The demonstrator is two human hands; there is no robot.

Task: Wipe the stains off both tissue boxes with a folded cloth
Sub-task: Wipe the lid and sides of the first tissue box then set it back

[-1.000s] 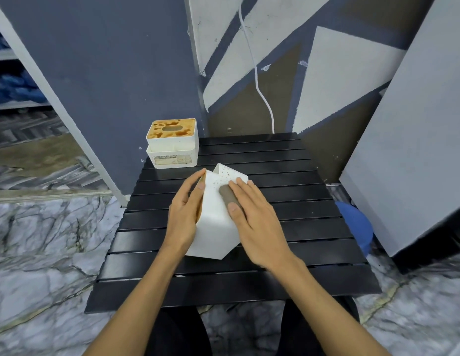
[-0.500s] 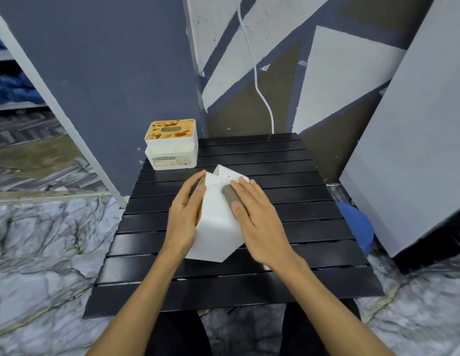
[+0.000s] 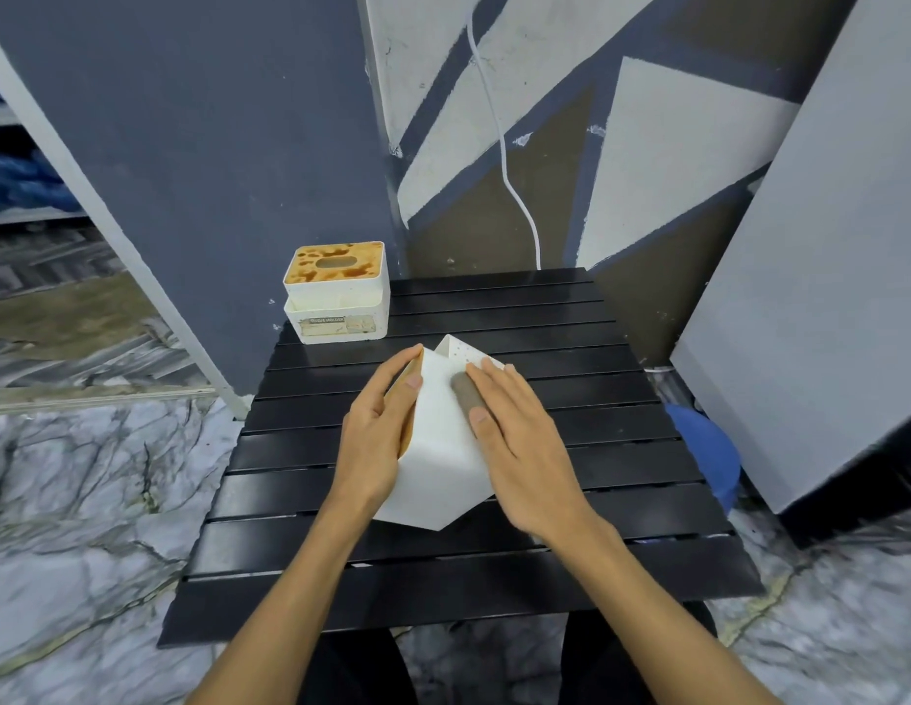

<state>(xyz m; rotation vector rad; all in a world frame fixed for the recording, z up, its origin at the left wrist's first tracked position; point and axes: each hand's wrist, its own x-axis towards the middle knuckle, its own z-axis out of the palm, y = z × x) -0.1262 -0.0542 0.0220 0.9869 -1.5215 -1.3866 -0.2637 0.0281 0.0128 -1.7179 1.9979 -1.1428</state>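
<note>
A white tissue box [image 3: 438,450] stands tilted on one corner in the middle of the black slatted table [image 3: 570,348]. My left hand [image 3: 377,435] lies flat against its tan left side and steadies it. My right hand [image 3: 519,450] presses a folded grey cloth [image 3: 463,394] onto the box's right white face, with the fingers straight. Small dark specks show on the box's upper face. The second tissue box [image 3: 336,297], white with brown stains on its top, stands at the table's far left corner, apart from both hands.
A dark grey panel [image 3: 189,145] leans behind the table at the left, and a light grey board [image 3: 825,297] leans at the right. Beside the table's right edge on the marble floor lies a blue object [image 3: 708,450]. A white cable [image 3: 504,160] hangs down the wall.
My right hand has shifted the cloth only slightly on the box's face. My left hand and the box keep their place.
</note>
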